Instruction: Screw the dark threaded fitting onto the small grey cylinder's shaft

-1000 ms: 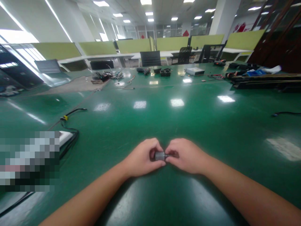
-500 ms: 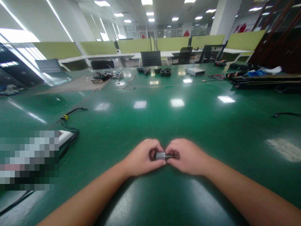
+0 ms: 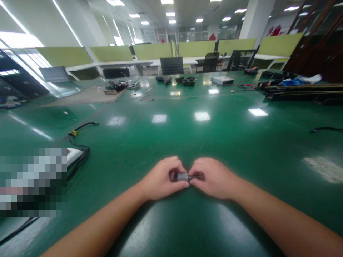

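Just above the green table [image 3: 171, 142], a small grey metal cylinder [image 3: 182, 177] lies sideways between my hands. My left hand [image 3: 163, 178] pinches it between thumb and fingers, with its dark left end inside the curl of the hand. From its right end a thinner dark rod [image 3: 197, 176] runs into my right hand [image 3: 213, 177], which is closed around it. Thumb and fingertips of both hands almost meet where rod and cylinder join. I cannot tell whether these are one piece or two, as the fingers hide part of them.
Black cables [image 3: 80, 153] and a partly pixelated white object [image 3: 75, 156] lie at the left. Another cable [image 3: 325, 129] is at the right edge. Along the far side are a flat metal box [image 3: 222, 80], loose electronic parts [image 3: 122, 85] and a stack of dark bars [image 3: 302, 93].
Both hands keep their hold in nearly the same place. The cylinder and left fingers have shifted very slightly; nothing was let go.
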`<control>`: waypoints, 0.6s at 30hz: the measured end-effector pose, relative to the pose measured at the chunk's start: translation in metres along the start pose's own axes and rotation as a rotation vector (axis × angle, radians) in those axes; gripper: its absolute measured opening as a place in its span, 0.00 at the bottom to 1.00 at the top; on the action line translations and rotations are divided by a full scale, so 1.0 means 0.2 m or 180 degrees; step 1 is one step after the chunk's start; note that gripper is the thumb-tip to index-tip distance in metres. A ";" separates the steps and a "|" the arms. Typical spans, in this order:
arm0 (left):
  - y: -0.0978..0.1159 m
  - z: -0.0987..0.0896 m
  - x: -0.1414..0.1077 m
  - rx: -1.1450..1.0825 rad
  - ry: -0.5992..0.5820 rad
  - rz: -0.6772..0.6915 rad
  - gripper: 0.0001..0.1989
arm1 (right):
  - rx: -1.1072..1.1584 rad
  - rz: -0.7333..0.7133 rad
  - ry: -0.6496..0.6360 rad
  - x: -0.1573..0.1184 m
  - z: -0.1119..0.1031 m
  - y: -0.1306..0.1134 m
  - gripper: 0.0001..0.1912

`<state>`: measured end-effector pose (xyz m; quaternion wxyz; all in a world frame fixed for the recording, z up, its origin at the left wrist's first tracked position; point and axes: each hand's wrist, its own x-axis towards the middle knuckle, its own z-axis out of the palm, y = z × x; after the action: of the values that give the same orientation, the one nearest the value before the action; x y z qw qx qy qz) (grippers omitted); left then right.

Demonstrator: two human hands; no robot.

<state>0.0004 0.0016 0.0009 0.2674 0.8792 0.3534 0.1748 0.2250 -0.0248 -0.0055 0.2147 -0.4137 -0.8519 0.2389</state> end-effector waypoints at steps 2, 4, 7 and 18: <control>0.00 0.00 0.00 0.0000 -0.0009 0.0006 0.13 | 0.0009 0.0008 -0.0014 0.00 -0.01 0.00 0.03; 0.01 0.00 0.00 -0.0003 -0.0012 -0.0004 0.13 | 0.0013 0.0014 -0.0017 0.00 -0.01 0.00 0.03; 0.01 0.00 0.00 -0.0002 -0.0007 -0.0018 0.13 | -0.0005 0.0021 -0.0026 0.00 -0.02 0.00 0.02; 0.01 -0.01 0.00 0.0038 -0.0036 -0.0008 0.14 | 0.0009 0.0036 0.0036 -0.01 -0.02 0.01 0.02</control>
<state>0.0013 0.0012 0.0032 0.2644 0.8813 0.3541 0.1674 0.2297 -0.0250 -0.0043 0.2187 -0.4195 -0.8480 0.2390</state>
